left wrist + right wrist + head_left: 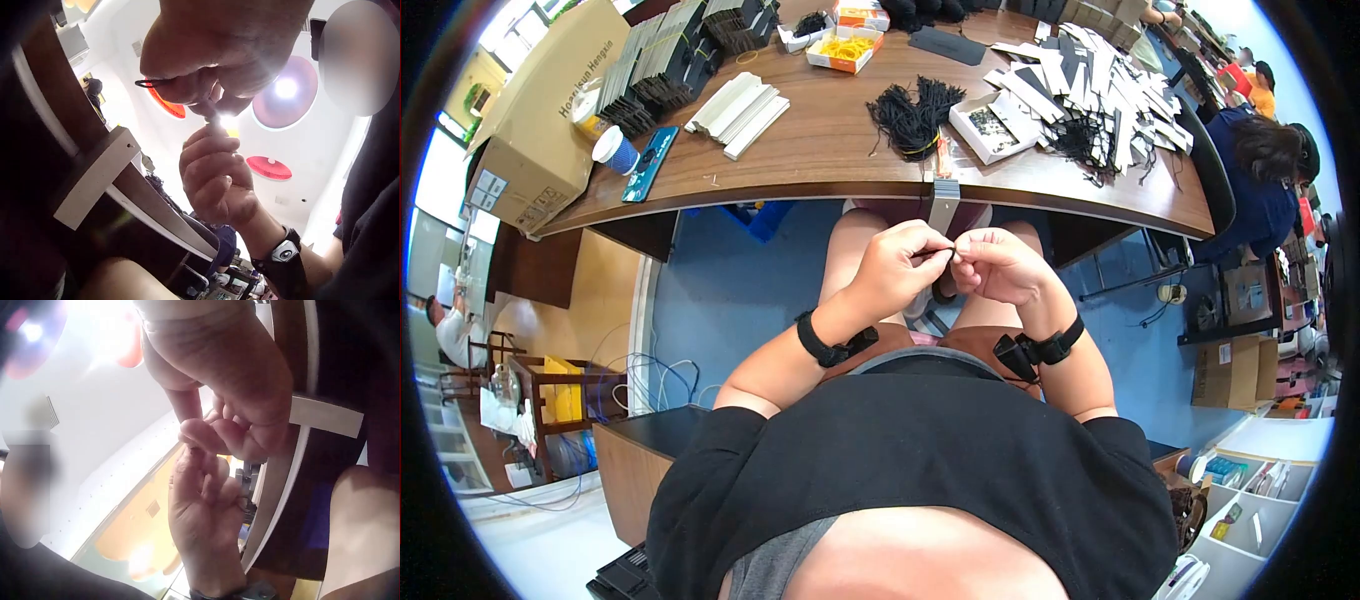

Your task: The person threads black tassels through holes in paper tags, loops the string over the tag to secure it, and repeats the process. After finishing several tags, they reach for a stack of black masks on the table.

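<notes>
Both hands meet in front of the table edge, above the lap. My left hand [900,262] pinches a thin black cord [928,252] between thumb and fingers. A loop of this cord [145,83] sticks out past the left fingers in the left wrist view. The fingertips of my right hand [1006,266] pinch the cord's other end, right against the left fingertips. In the right wrist view, the fingers cover most of the cord. A tied bundle of similar black cords [912,112] lies on the table beyond the hands.
A pale bar [943,205] juts from the edge of the wooden table [820,170]. White and dark strips [1090,85] are heaped at right beside an open white box [990,135]. Stacked cards [640,75], a paper cup [615,150] and a large carton [540,110] stand at left.
</notes>
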`<action>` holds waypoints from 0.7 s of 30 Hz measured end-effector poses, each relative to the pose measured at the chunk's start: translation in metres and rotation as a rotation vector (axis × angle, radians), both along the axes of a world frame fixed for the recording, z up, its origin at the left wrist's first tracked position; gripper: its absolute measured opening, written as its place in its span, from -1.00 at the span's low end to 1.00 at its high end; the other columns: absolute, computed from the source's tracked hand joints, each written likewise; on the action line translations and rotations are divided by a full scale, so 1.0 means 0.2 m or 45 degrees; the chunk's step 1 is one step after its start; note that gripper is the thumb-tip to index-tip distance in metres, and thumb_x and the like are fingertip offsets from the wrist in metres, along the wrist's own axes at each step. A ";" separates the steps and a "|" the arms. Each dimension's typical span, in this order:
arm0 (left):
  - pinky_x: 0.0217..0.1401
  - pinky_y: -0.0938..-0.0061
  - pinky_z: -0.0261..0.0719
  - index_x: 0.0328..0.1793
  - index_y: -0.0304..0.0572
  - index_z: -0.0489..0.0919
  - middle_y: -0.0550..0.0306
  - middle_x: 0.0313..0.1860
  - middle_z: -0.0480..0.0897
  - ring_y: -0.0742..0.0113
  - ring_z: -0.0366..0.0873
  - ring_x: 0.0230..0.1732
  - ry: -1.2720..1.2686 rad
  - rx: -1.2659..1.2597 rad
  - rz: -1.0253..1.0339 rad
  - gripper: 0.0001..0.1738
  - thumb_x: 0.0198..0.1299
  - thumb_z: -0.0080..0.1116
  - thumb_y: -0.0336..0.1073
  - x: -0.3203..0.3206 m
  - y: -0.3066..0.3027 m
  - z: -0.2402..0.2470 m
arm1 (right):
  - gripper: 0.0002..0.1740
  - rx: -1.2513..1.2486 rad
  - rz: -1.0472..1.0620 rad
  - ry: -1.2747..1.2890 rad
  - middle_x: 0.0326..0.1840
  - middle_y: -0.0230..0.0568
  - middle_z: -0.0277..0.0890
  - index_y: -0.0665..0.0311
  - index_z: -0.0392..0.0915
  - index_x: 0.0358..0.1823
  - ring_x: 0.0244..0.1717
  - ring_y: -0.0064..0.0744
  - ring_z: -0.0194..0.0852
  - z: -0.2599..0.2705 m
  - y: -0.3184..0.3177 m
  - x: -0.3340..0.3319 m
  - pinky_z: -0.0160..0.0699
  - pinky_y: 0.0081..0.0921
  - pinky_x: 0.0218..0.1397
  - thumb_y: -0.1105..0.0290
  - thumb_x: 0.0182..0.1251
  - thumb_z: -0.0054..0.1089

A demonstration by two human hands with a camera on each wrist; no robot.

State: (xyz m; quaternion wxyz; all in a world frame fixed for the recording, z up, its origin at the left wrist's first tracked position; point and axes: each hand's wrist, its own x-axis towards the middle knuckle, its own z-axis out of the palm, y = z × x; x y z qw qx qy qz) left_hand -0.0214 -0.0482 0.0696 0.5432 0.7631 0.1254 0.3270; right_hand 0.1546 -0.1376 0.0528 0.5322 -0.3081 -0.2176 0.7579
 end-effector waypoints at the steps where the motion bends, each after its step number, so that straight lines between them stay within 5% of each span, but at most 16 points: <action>1: -0.34 0.61 0.46 -0.30 -0.37 0.58 0.16 -0.37 0.56 0.50 0.50 -0.36 -0.004 -0.049 -0.017 -0.94 0.09 0.13 -0.57 0.00 0.00 0.00 | -0.84 -0.001 0.001 -0.002 -0.50 -0.39 0.50 0.31 0.57 -0.35 -0.54 -0.64 0.37 -0.01 0.00 0.00 0.32 -0.70 -0.47 0.36 0.29 0.16; 5: -0.22 0.66 0.47 -0.22 -0.36 0.56 0.21 -0.33 0.57 0.53 0.50 -0.32 -0.045 -0.496 -0.142 -0.91 0.14 0.11 -0.56 0.01 0.02 -0.08 | -0.82 -0.008 -0.043 -0.023 -0.56 -0.42 0.45 0.29 0.57 -0.37 -0.58 -0.65 0.31 -0.02 -0.01 -0.03 0.24 -0.70 -0.51 0.32 0.31 0.16; 9: -0.32 0.68 0.45 -0.25 -0.30 0.54 0.30 -0.38 0.54 0.62 0.45 -0.38 -0.132 -0.630 -0.162 -0.96 0.17 0.10 -0.52 0.04 0.02 -0.09 | -0.81 -0.005 -0.015 0.100 -0.58 -0.45 0.41 0.28 0.55 -0.35 -0.61 -0.67 0.25 -0.05 -0.01 -0.05 0.17 -0.72 -0.54 0.30 0.30 0.17; 13: -0.33 0.71 0.42 -0.27 -0.26 0.50 0.34 -0.40 0.52 0.66 0.41 -0.38 -0.120 -0.659 -0.101 -0.97 0.17 0.11 -0.50 0.06 0.03 -0.11 | -0.89 0.193 -0.679 -0.594 -0.45 -0.46 0.49 0.30 0.52 -0.28 -0.45 -0.73 0.39 0.03 -0.01 -0.17 0.37 -0.78 -0.38 0.42 0.25 0.23; 17: -0.33 0.71 0.41 -0.26 -0.26 0.50 0.34 -0.40 0.52 0.66 0.41 -0.39 -0.039 -0.638 -0.089 -0.95 0.15 0.13 -0.49 0.06 0.04 -0.13 | -0.92 0.246 -0.715 -0.897 -0.37 -0.47 0.51 0.34 0.51 -0.29 -0.37 -0.79 0.38 0.06 -0.03 -0.18 0.42 -0.79 -0.30 0.56 0.20 0.22; 21: -0.58 0.78 0.21 -0.26 -0.20 0.49 0.41 -0.50 0.44 0.70 0.27 -0.59 0.007 -1.101 -0.310 -0.92 0.18 0.15 -0.40 0.05 0.06 -0.08 | -0.90 0.371 -0.687 -1.273 -0.34 -0.42 0.48 0.35 0.51 -0.26 -0.35 -0.72 0.38 0.06 -0.04 -0.16 0.38 -0.75 -0.31 0.60 0.19 0.19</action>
